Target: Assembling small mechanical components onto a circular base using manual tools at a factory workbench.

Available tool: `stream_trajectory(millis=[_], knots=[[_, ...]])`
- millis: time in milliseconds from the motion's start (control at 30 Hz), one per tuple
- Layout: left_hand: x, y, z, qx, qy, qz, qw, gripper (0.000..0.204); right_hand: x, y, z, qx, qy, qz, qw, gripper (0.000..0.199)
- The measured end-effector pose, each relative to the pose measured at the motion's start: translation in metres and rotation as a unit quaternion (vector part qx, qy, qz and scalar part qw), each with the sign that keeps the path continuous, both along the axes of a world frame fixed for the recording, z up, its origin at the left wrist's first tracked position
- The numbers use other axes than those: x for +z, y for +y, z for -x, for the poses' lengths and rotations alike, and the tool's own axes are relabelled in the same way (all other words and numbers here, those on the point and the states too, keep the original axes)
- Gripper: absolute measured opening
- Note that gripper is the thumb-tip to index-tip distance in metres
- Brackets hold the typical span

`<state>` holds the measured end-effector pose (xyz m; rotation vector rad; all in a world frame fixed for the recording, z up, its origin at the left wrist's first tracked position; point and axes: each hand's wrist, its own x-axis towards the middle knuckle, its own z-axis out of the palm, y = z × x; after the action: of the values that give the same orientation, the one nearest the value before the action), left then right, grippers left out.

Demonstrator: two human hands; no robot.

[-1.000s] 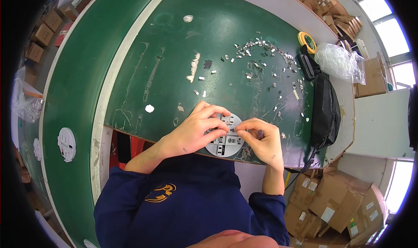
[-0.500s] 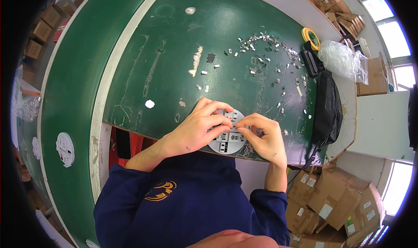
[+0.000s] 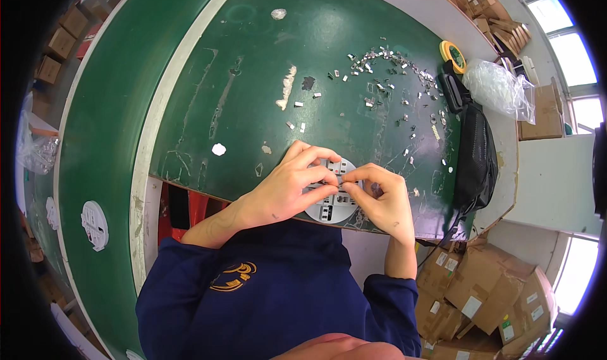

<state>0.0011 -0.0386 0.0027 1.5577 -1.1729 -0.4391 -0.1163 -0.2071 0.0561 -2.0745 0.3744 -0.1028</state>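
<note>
A round light-grey plastic disc (image 3: 333, 214) with raised slots and small dark fittings lies at the table's near edge, below both hands. My left hand (image 3: 288, 184) reaches over its left side, index finger on the upper part, thumb and middle finger brought close together near the centre. From the right, my right hand (image 3: 382, 198) pinches thumb and index finger at the same spot, the fingertips of both hands almost meeting. Whatever lies between the fingertips is too small and covered to make out. The fingers hide much of the disc's middle.
Many small metal clips (image 3: 379, 66) lie scattered at the far right of the green table (image 3: 253, 50). A black bag (image 3: 475, 151), yellow tape roll (image 3: 452, 55) and clear plastic bag (image 3: 499, 88) line the right edge. On the green strip at left lies another white disc (image 3: 95, 225).
The white disc on the left strip has slid a little toward me. Both hands stay at the grey disc's centre with only slight finger movement.
</note>
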Motion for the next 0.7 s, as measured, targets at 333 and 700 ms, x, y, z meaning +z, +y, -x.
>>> stream_trajectory(millis=[333, 700], knots=[[-0.004, 0.004, -0.001, 0.014, -0.027, 0.012, 0.999, 0.012, -0.007, -0.002, 0.003, -0.009, 0.045, -0.035, 0.998, 0.007], [-0.002, 0.006, 0.0, 0.041, -0.16, 0.046, 0.985, 0.019, -0.011, 0.011, -0.003, 0.057, -0.099, 0.15, 0.982, 0.006]])
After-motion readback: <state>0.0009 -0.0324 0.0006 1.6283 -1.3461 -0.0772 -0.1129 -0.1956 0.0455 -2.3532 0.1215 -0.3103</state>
